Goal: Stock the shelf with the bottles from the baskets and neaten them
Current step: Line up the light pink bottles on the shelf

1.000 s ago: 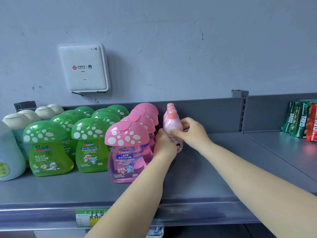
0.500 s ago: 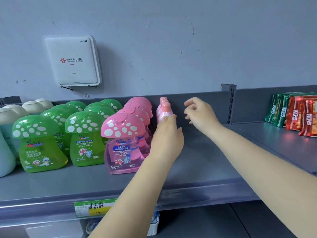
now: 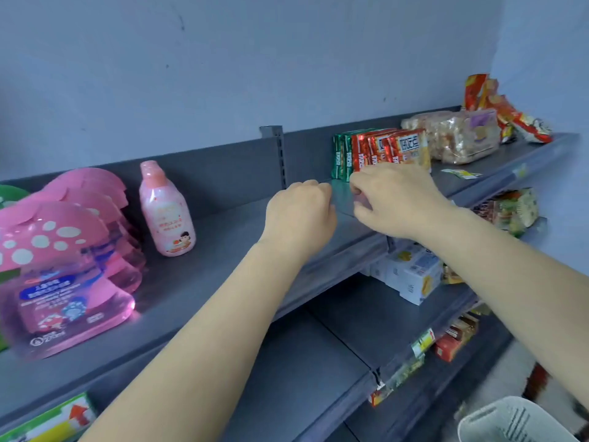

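- The left hand [image 3: 299, 215] hangs over the bare middle of the shelf [image 3: 223, 250], fingers curled loosely under, with nothing to be seen in it.
- The right hand [image 3: 395, 199] is just in front of the red and green snack packets [image 3: 382, 151], fingers bent; something small and pinkish shows at its fingertips, and I cannot tell whether that is a held thing or only skin.
- The small pink bottle [image 3: 167, 212] stands upright near the shelf's back wall, label outward, just beside the row of pink mushroom-cap bottles [image 3: 63, 269] at the shelf's left end.
- A white basket [image 3: 510, 422] shows at the bottom right, below the shelves; its contents are out of sight.
- Judgement: the step in hand looks like going for the next bottle, so both hands should clear the shelf and drop towards the basket.
- To do it well, take the next bottle by its body, not its cap, and set it directly in front of the small pink bottle, so the row runs straight from back wall to front edge.
- Turn each label forward and leave a slight gap from the mushroom caps, which overhang and could be knocked.
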A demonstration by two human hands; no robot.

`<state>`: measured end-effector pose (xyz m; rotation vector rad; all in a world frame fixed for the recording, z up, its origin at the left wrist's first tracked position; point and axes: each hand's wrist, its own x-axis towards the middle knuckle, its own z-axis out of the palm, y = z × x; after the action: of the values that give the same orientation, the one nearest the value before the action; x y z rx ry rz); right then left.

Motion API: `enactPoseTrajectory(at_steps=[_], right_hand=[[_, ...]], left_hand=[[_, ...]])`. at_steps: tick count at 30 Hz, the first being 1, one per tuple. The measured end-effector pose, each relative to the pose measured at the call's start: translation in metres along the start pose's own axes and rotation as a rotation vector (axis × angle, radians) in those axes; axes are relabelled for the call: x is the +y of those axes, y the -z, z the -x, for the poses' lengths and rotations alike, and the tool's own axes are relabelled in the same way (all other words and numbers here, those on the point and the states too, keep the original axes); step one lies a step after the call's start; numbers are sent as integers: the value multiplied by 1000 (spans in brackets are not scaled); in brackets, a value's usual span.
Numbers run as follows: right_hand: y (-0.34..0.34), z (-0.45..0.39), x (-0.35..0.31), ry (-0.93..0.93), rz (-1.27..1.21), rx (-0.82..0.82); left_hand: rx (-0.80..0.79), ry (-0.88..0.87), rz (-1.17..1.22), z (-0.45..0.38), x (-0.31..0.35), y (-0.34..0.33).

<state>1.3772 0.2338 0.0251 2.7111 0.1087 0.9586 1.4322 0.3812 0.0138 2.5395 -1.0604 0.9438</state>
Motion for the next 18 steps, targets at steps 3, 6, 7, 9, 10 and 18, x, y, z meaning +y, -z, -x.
enactPoseTrajectory(at_steps=[3,6,7,9,10,18], right_hand=[[3,46,32,-93,53,-67],[1,94,57,-177,76,-126],[-1,110,65,-193,66,-132],[-6,143,80,-226,36,-170],[-8,160,87,-249,25,-202],[-36,304,123,-486,-59,-495]], left_hand=[[-41,-128,43,-4,46,-20],[-76,-255,109,2,91,-43],[-91,-305,136,3,105,-49],[-137,-377,185,8,134,-68],[-190,-396,223,11,151,-78],[-521,-430,354,69,270,-167]])
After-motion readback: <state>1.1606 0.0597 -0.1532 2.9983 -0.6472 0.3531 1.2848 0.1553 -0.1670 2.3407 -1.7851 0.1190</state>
